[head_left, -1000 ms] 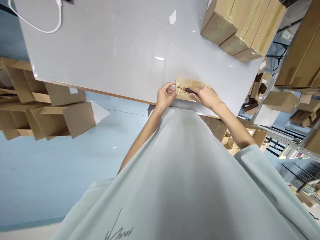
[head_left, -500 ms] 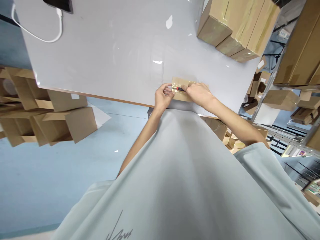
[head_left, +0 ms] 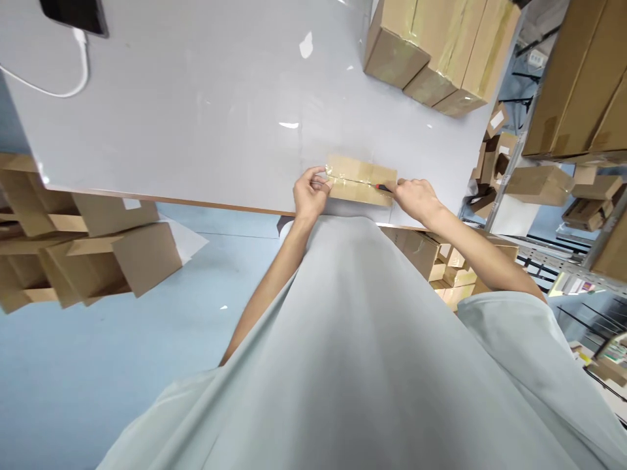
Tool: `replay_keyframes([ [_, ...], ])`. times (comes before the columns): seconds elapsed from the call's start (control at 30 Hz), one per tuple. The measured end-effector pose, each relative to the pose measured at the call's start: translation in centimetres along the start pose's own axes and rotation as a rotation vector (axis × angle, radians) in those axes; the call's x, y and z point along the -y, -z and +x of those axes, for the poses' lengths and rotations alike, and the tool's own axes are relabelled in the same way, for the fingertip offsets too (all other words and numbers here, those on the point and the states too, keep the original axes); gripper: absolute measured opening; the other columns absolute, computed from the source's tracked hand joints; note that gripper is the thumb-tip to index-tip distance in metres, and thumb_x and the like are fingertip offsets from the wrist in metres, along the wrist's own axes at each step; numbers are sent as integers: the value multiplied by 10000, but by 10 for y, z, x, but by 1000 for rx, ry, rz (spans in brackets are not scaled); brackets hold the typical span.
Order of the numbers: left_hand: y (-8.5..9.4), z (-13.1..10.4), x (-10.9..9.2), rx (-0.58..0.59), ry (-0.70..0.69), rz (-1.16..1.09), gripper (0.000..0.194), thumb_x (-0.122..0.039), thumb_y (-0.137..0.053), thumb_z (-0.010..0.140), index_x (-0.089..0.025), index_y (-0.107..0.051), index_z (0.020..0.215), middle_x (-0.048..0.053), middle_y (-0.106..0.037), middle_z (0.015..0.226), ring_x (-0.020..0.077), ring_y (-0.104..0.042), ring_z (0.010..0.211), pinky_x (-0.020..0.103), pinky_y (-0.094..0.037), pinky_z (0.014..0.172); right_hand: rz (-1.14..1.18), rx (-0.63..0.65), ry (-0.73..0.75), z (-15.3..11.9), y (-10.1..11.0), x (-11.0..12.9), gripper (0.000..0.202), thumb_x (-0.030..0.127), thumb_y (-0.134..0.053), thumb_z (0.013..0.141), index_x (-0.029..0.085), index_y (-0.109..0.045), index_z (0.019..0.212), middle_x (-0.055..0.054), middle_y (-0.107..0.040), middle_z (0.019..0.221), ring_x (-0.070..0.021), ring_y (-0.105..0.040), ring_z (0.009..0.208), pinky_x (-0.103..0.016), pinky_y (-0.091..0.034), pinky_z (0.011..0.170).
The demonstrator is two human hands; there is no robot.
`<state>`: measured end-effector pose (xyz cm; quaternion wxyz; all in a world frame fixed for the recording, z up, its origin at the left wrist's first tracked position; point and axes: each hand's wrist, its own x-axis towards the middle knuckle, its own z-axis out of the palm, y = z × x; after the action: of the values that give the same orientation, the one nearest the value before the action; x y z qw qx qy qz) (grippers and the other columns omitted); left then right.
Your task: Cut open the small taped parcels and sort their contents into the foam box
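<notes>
A small taped cardboard box lies at the table's near edge, with a dark line running lengthwise along its taped top. At its left end, my left hand holds it with fingers curled against the corner. My right hand is closed around a red and black utility knife, over the right part of that line. The fist hides most of the knife's handle, and its blade cannot be made out.
Several taped boxes stand at the table's back right. A phone with a white cable lies at the far left. White scraps dot the grey table. Open cartons sit on the floor at left; shelving stands right.
My right hand has drawn the knife rightward along the box's top, uncovering more of the box and the dark line. My left hand stays at the left end. The whole view has shifted slightly.
</notes>
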<state>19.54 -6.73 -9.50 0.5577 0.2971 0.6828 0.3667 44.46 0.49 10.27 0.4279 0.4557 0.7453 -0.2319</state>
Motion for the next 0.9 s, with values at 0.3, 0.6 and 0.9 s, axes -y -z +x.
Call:
replay_keyframes([
  [0.3,-7,2,-3,3,14,16,406,-205,-770,714,-228,-814,1117,-7,-708,856,124,-578,673,246,-544,665,90,-63,-174,-49,-35,-43,428,309,-464,1195,249,-714,1538,-202,-828,1300,-333,-787,1093,-381,-466,863],
  [0.6,41,22,5,-116,51,16,365,-237,-787,672,-230,-788,1037,-7,-669,892,111,-555,712,235,-519,688,1151,-432,-296,-22,-106,-55,378,571,-820,947,219,-710,862,9,-669,731,-175,-586,674,-314,-485,686],
  [0.9,60,39,7,-87,138,-55,359,-139,-779,602,-234,-659,926,-14,-704,869,133,-682,845,263,-583,789,1637,-480,-350,58,-124,47,536,691,-774,943,284,-490,740,41,-552,730,-162,-547,740,-292,-536,754],
])
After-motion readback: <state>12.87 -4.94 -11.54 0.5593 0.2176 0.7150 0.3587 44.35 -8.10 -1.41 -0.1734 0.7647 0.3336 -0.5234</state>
